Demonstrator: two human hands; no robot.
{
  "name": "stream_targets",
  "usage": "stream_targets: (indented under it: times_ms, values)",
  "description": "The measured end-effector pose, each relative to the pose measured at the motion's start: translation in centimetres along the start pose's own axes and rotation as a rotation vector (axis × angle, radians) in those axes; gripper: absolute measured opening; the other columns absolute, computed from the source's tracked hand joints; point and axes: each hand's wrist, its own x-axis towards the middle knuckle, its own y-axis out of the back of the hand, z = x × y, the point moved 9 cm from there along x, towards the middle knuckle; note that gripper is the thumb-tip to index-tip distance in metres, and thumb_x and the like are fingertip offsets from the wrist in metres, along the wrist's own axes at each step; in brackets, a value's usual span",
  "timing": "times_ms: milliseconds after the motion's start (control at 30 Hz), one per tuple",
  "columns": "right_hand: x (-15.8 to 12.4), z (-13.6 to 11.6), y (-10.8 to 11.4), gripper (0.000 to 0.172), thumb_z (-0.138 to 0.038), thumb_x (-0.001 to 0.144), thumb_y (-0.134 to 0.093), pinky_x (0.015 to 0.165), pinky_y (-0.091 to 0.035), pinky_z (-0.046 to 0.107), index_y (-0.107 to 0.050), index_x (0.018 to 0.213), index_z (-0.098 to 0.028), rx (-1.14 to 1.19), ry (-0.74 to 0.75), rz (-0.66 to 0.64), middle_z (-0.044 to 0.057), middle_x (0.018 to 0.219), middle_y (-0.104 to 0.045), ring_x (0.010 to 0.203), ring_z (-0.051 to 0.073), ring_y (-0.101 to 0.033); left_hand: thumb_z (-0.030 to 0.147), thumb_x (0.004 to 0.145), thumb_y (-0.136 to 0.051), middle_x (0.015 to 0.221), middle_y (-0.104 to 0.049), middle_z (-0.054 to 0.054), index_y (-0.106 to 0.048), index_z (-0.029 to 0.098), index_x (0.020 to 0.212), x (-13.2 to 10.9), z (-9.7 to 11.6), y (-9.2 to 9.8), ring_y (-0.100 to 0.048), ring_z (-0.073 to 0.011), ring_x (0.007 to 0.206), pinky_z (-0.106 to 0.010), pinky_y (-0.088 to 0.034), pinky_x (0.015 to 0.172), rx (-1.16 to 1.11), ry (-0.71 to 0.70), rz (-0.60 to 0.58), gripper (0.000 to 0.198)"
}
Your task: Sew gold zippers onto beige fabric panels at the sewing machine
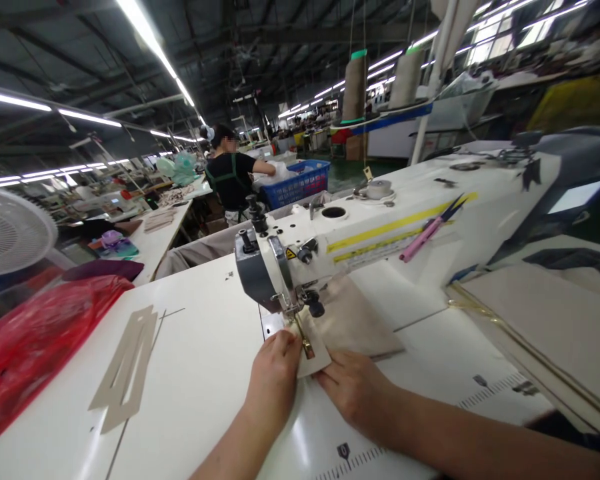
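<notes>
A white industrial sewing machine [380, 227] stands across the white table [200, 373]. Under its needle and presser foot [294, 312] lies a beige fabric piece [350, 320] with a gold zipper strip [305, 341] along its near edge. My left hand [275, 377] rests on the fabric's near left corner, its fingers curled down on the edge. My right hand [355, 393] lies flat on the fabric just right of the zipper, with the fingers pressed together and pointing left.
A beige cardboard template [127, 367] lies on the table to the left, beside a red plastic bag [35, 340] and a white fan [10, 230]. Pink-handled snips [430, 230] sit on the machine arm. Stacked beige panels [545, 333] lie right. A person in black [230, 177] works behind.
</notes>
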Motion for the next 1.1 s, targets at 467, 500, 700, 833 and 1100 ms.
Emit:
stream_targets:
  times_ms: [467,500,700,833,1100]
  values:
    - [0.5,1.6,-2.4,0.027,-0.006,0.088,-0.037,0.064,-0.051,0.028,-0.062,0.081,-0.01,-0.02,-0.024,-0.078,0.007,0.075,-0.065,0.069,0.018,-0.058,0.006,0.082,-0.041,0.087,-0.06,-0.007,-0.06,0.017,0.089,-0.1,-2.4,-1.5,-0.059,-0.018,0.08,-0.029,-0.052,0.071,-0.128,0.167,-0.015,0.023]
    - [0.6,1.4,-2.2,0.029,-0.006,0.089,-0.035,0.062,-0.051,0.028,-0.062,0.079,-0.011,-0.027,-0.012,-0.069,0.007,0.073,-0.064,0.066,0.018,-0.058,0.006,0.082,-0.041,0.087,-0.06,-0.007,-0.06,0.017,0.089,-0.1,-2.5,-1.6,-0.059,-0.0179,0.08,-0.029,-0.051,0.071,-0.138,0.196,-0.032,0.022]
    - [0.9,1.4,-1.5,0.034,-0.009,0.091,-0.029,0.061,-0.049,0.027,-0.062,0.084,-0.013,0.027,-0.004,-0.01,0.006,0.073,-0.065,0.065,0.016,-0.058,0.007,0.082,-0.043,0.089,-0.061,-0.007,-0.062,0.017,0.087,0.0,-3.0,-2.2,-0.058,-0.0186,0.082,-0.028,-0.049,0.073,-0.17,0.328,-0.119,0.022]
    - [0.6,1.6,-0.8,0.029,-0.011,0.091,-0.033,0.068,-0.047,0.028,-0.061,0.087,-0.017,0.051,-0.002,0.041,0.005,0.079,-0.065,0.072,0.016,-0.058,0.007,0.079,-0.046,0.089,-0.06,-0.007,-0.062,0.017,0.085,-0.3,-3.3,-2.1,-0.057,-0.0184,0.082,-0.028,-0.048,0.073,-0.186,0.359,-0.121,0.019]
    - [2.3,7.1,-2.5,0.012,-0.014,0.079,-0.052,0.067,-0.041,0.033,-0.064,0.076,-0.016,-0.174,-0.359,-0.174,0.009,0.081,-0.061,0.079,0.023,-0.054,0.015,0.079,-0.048,0.077,-0.06,-0.005,-0.061,0.017,0.071,-2.4,-3.5,0.1,-0.056,-0.0217,0.076,-0.035,-0.045,0.07,-0.078,0.53,-0.115,0.015]
